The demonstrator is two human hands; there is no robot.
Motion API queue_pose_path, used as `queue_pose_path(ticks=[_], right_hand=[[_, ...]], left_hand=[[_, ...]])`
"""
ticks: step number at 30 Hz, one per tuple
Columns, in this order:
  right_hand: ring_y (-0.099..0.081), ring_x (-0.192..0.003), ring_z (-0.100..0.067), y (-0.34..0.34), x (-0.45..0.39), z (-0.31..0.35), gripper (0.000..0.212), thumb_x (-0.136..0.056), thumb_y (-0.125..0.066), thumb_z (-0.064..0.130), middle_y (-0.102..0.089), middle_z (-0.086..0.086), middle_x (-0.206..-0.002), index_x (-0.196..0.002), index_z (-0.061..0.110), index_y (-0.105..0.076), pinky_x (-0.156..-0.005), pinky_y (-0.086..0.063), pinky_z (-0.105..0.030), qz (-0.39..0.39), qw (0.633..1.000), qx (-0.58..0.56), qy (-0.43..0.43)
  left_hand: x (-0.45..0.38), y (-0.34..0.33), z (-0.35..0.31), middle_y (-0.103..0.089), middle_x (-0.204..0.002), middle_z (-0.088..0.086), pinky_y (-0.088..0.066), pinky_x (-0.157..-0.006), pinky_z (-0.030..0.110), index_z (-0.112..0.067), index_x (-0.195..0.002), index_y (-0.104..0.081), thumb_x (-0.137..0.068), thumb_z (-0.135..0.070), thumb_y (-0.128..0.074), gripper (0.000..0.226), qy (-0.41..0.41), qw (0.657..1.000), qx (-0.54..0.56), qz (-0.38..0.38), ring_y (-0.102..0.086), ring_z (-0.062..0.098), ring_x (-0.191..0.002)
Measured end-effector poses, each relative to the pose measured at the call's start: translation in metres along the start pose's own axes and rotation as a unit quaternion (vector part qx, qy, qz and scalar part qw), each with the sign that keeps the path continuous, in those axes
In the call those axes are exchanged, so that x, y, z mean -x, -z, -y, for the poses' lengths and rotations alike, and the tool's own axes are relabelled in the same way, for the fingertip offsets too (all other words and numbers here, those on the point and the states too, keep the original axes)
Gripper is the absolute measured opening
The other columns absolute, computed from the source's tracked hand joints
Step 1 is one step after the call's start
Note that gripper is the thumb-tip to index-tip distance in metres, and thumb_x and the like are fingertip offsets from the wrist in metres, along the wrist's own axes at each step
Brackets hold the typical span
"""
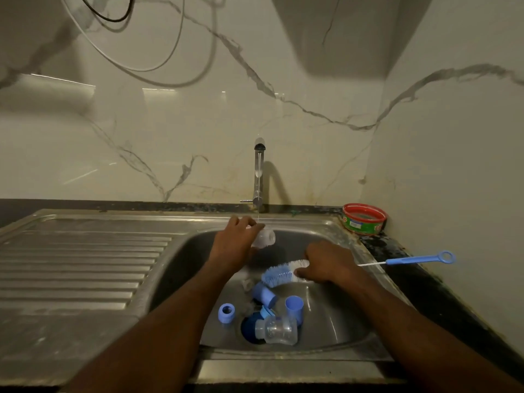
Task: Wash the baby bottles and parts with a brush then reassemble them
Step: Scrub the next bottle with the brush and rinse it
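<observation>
My left hand (238, 239) covers the near half of the clear bottle (265, 238) under the tap (258, 177), so I cannot tell how my fingers (249, 222) lie round it. The brush (283, 272) handle is hidden inside my right hand (326, 263), right of the tap's stream. Nearer me than the tap, the blue caps (265, 295) overlap, and a dark blue piece (249, 326) lies half hidden behind the second bottle (279, 330). The label on the red tub (364, 219), right of the tap, is too small to read. Both my forearms are cut off by the bottom edge.
</observation>
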State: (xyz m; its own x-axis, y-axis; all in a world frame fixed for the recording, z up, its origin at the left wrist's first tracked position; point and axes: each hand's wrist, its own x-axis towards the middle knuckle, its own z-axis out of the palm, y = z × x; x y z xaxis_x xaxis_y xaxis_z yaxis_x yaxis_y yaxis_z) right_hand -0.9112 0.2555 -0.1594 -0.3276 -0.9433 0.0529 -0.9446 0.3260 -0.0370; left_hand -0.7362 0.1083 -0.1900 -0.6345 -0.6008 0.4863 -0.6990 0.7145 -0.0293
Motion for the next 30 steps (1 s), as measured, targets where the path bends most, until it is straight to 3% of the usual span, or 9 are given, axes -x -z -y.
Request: queue_pose_path(ticks=[2,5,11,15,19,22,24,26,30], right_hand=[[-0.058,-0.106,-0.016,0.0,-0.001,-0.001,0.041,-0.091,-0.065,0.054,-0.063,0.0,-0.118,-0.12,0.024,-0.062,-0.08,-0.042,-0.03,0.002,1.0,0.002,0.001],[-0.058,-0.105,-0.016,-0.002,-0.001,-0.002,0.042,-0.091,-0.065,0.055,-0.063,0.0,-0.117,-0.119,0.023,-0.063,-0.078,-0.041,-0.03,0.007,1.0,0.006,0.006],[-0.058,-0.098,-0.015,-0.004,-0.002,0.0,0.04,-0.09,-0.066,0.055,-0.065,0.0,-0.112,-0.115,0.023,-0.064,-0.079,-0.047,-0.032,0.012,1.0,0.011,0.005],[-0.059,-0.101,-0.016,-0.003,-0.003,0.0,0.041,-0.089,-0.066,0.056,-0.065,0.001,-0.112,-0.115,0.024,-0.064,-0.082,-0.048,-0.032,0.016,1.0,0.007,0.007],[-0.06,-0.104,-0.017,-0.001,0.0,-0.001,0.043,-0.09,-0.065,0.055,-0.064,0.0,-0.115,-0.118,0.023,-0.063,-0.081,-0.046,-0.031,0.017,1.0,0.002,0.014],[-0.06,-0.104,-0.017,-0.002,0.001,-0.002,0.042,-0.09,-0.065,0.055,-0.065,0.001,-0.115,-0.118,0.023,-0.063,-0.086,-0.05,-0.034,0.016,1.0,-0.001,0.012],[-0.06,-0.105,-0.017,-0.001,0.0,-0.002,0.043,-0.09,-0.065,0.054,-0.064,0.0,-0.116,-0.119,0.023,-0.062,-0.09,-0.051,-0.035,0.017,1.0,-0.001,0.01],[-0.06,-0.106,-0.017,-0.001,0.0,-0.001,0.042,-0.091,-0.065,0.054,-0.064,0.0,-0.117,-0.119,0.023,-0.062,-0.091,-0.051,-0.035,0.022,1.0,-0.004,0.008],[-0.06,-0.102,-0.015,-0.001,0.001,0.002,0.041,-0.09,-0.066,0.054,-0.065,0.0,-0.115,-0.117,0.024,-0.063,-0.089,-0.052,-0.034,0.023,1.0,-0.013,0.005]], left_hand=[[-0.002,0.007,-0.003,-0.031,-0.156,0.006,-0.047,-0.104,0.044,-0.026,-0.154,-0.03,-0.087,-0.023,-0.075,0.08,-0.061,0.991,-0.117,0.029,-0.035,0.029,-0.138],[0.0,0.014,-0.013,-0.021,-0.16,0.012,-0.048,-0.103,0.047,-0.018,-0.156,-0.024,-0.086,-0.013,-0.075,0.087,-0.108,0.979,-0.173,0.026,-0.031,0.035,-0.141],[0.002,0.006,-0.018,-0.042,-0.15,0.013,-0.059,-0.081,0.042,-0.015,-0.145,-0.047,-0.073,-0.013,-0.086,0.082,-0.134,0.96,-0.242,-0.033,-0.048,0.037,-0.131],[0.001,0.003,-0.014,-0.045,-0.147,0.012,-0.06,-0.081,0.042,-0.016,-0.14,-0.053,-0.065,-0.016,-0.091,0.084,-0.131,0.957,-0.257,-0.036,-0.049,0.037,-0.129],[0.0,0.005,-0.017,-0.04,-0.151,0.009,-0.054,-0.093,0.042,-0.02,-0.147,-0.043,-0.078,-0.022,-0.083,0.08,-0.116,0.972,-0.204,-0.027,-0.041,0.033,-0.135],[0.003,-0.002,-0.015,-0.056,-0.135,0.002,-0.048,-0.093,0.033,-0.025,-0.136,-0.052,-0.088,-0.042,-0.074,0.055,0.055,0.998,-0.002,-0.012,-0.051,0.019,-0.122],[0.008,-0.007,-0.009,-0.067,-0.115,-0.002,-0.051,-0.09,0.031,-0.027,-0.121,-0.061,-0.087,-0.05,-0.073,0.042,0.168,0.976,0.137,0.012,-0.06,0.012,-0.102],[0.012,-0.008,0.0,-0.069,-0.11,-0.003,-0.052,-0.088,0.03,-0.027,-0.117,-0.063,-0.087,-0.05,-0.073,0.04,0.21,0.957,0.198,0.02,-0.06,0.008,-0.093],[0.013,-0.001,0.004,-0.065,-0.118,-0.002,-0.044,-0.085,0.026,-0.022,-0.132,-0.058,-0.089,-0.048,-0.073,0.052,0.214,0.956,0.202,-0.012,-0.061,0.012,-0.104]])
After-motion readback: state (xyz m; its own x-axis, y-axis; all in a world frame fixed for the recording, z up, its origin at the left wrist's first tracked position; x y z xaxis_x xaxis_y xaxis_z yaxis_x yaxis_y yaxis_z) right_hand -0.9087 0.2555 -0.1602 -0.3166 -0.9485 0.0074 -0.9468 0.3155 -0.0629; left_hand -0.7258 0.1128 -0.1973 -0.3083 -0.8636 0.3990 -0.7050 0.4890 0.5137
